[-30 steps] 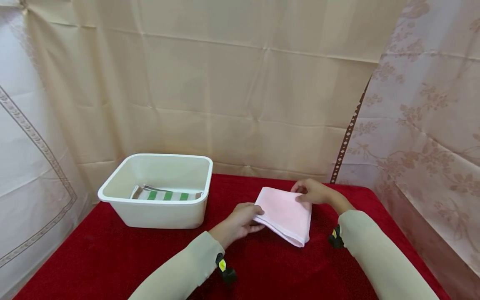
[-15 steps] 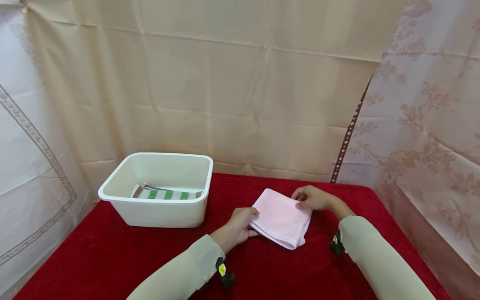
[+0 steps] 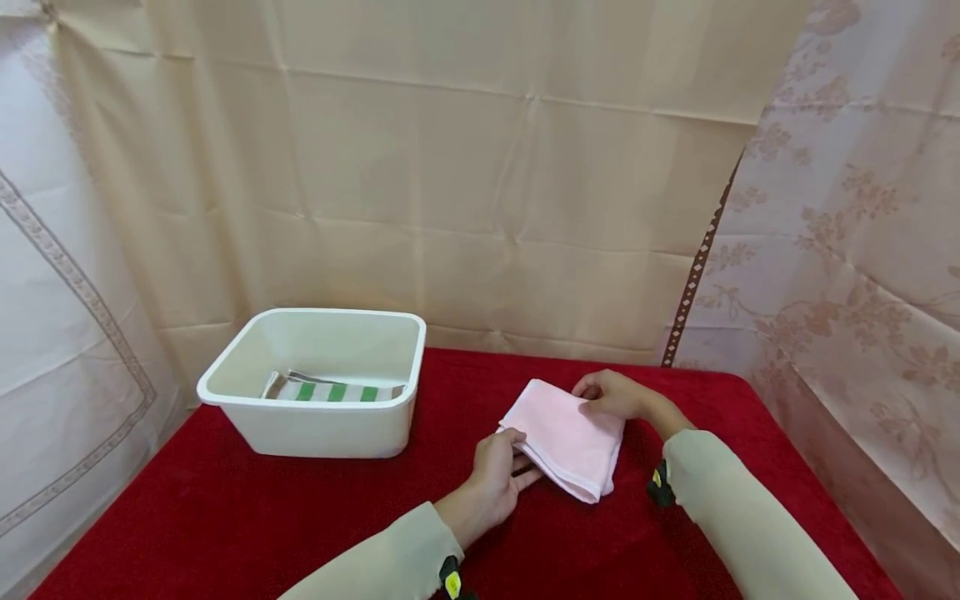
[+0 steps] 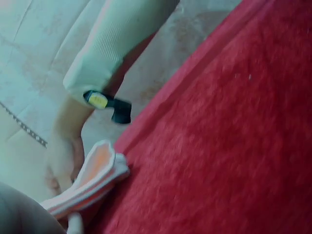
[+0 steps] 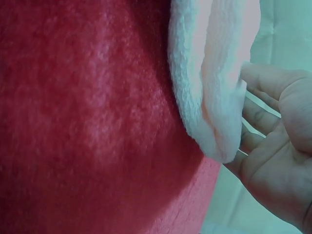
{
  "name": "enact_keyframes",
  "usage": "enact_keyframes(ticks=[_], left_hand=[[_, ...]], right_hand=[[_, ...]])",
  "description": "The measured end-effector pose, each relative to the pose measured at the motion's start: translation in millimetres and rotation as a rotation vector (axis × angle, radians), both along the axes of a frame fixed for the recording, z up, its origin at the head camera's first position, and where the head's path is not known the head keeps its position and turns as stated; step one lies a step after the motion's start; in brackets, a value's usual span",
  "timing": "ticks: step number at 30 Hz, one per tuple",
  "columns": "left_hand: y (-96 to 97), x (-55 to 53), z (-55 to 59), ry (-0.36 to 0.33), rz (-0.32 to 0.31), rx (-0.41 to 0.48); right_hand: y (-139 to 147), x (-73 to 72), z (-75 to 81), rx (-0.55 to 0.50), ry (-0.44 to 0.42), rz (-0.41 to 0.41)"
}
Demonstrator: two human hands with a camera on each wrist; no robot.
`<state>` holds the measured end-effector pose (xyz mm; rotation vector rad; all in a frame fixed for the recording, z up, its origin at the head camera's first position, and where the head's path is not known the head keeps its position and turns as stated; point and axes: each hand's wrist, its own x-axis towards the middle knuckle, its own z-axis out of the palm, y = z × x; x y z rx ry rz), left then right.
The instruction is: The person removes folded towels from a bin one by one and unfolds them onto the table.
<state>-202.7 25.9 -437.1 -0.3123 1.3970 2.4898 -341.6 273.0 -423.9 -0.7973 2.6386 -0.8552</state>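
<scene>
A folded pink towel (image 3: 564,433) with white edging lies on the right half of the red-covered table, its layers stacked. My left hand (image 3: 495,479) pinches its left front edge, thumb on top and fingers spread beneath. At the far right corner my right hand (image 3: 618,395) holds the towel, thumb on the upper face and fingers behind the edge. The right wrist view shows the thick fold of the towel (image 5: 214,83) beside the fingers of the right hand (image 5: 278,126). In the left wrist view, the towel's layered end (image 4: 100,170) sticks out toward the table.
Left of the hands stands a white plastic basin (image 3: 322,429). Inside it lies a green, white and brown striped cloth (image 3: 337,392). A beige curtain (image 3: 465,167) hangs behind the table (image 3: 225,517), with a floral curtain (image 3: 862,250) on the right.
The towel has turned slightly and shifted a little left and nearer. My left hand has slid toward me along its edge; my right hand moved slightly nearer. The basin stays put.
</scene>
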Motion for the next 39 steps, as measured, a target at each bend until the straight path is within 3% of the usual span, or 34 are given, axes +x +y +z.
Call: enact_keyframes(ticks=[6, 13, 24, 32, 39], left_hand=[[11.5, 11.8, 1.4, 0.022, -0.001, -0.044], [29.9, 18.2, -2.8, 0.087, 0.045, -0.095], [43.6, 20.7, -2.5, 0.128, 0.075, -0.018], [32.9, 9.9, 2.9, 0.133, 0.109, -0.06], [7.9, -4.1, 12.4, 0.149, 0.04, -0.128]], right_hand=[[-3, -2.0, -0.7, 0.018, 0.066, -0.023], [-5, -0.2, 1.3, 0.021, 0.064, -0.049], [-4, 5.2, 4.8, -0.017, 0.078, -0.055], [8, 7.4, 7.1, -0.163, -0.044, -0.158], [14, 20.5, 20.5, -0.313, -0.219, -0.236]])
